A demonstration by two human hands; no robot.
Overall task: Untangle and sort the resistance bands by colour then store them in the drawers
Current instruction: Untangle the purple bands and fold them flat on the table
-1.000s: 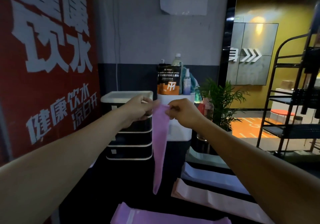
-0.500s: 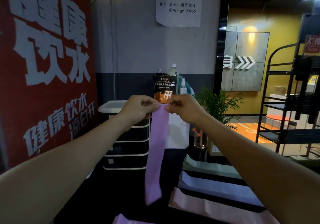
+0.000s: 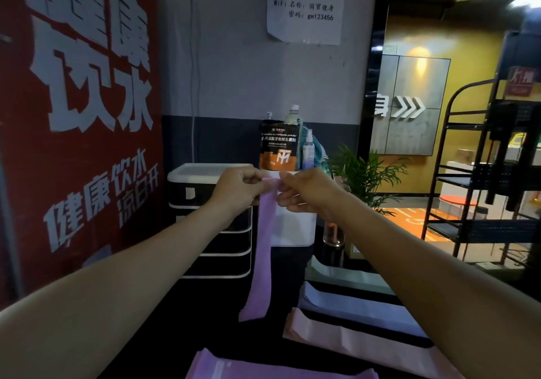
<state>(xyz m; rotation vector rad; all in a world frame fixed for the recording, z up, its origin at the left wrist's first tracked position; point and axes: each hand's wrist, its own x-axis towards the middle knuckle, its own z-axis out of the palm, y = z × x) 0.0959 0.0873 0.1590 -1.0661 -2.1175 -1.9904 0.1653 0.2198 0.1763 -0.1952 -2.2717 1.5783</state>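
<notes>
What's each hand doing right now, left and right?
Left hand: closed, pinching the top edge of the purple band.
Right hand: closed, pinching the same top edge; the band hangs down between them.

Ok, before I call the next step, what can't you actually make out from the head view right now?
- Drawer unit: the left hand and forearm cover much of its front, so open or shut is unclear.
- Purple band: its top end is hidden in the grip of both hands; the right hand pinches it too.
- Purple pile: cut off by the bottom edge.
- Pink band and pale lilac band: right ends hidden behind the right forearm.
</notes>
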